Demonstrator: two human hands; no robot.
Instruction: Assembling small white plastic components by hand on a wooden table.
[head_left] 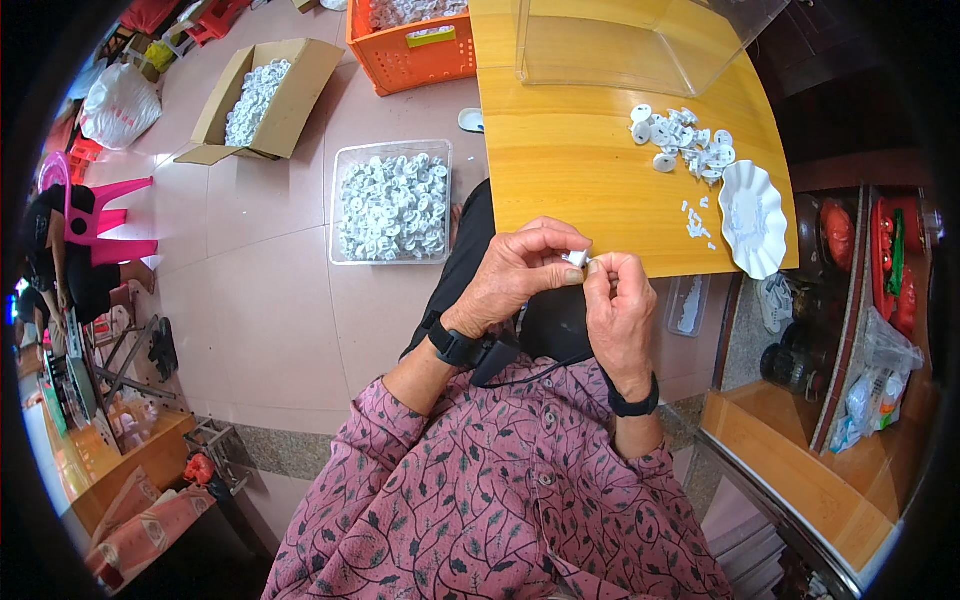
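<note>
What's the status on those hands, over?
Left grip holding small white part. Right grip pinched at its edge. Loose white pieces beyond, on yellow table. Nothing visibly in the way.

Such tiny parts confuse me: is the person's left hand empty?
No, the left hand is pinching a small white piece.

Bench [560,160]: yellow wood-grain top. I note, far side, a clear plastic box [610,50]; towards the right, a loose heap of white disc-based parts [690,142]; nearer, scattered small white bits [697,226]; near right corner, a wavy-rimmed plate [760,255]. Floor [260,290], left: pinkish tile bearing clear tub [334,215], cardboard box [300,110], orange crate [425,65].
</note>
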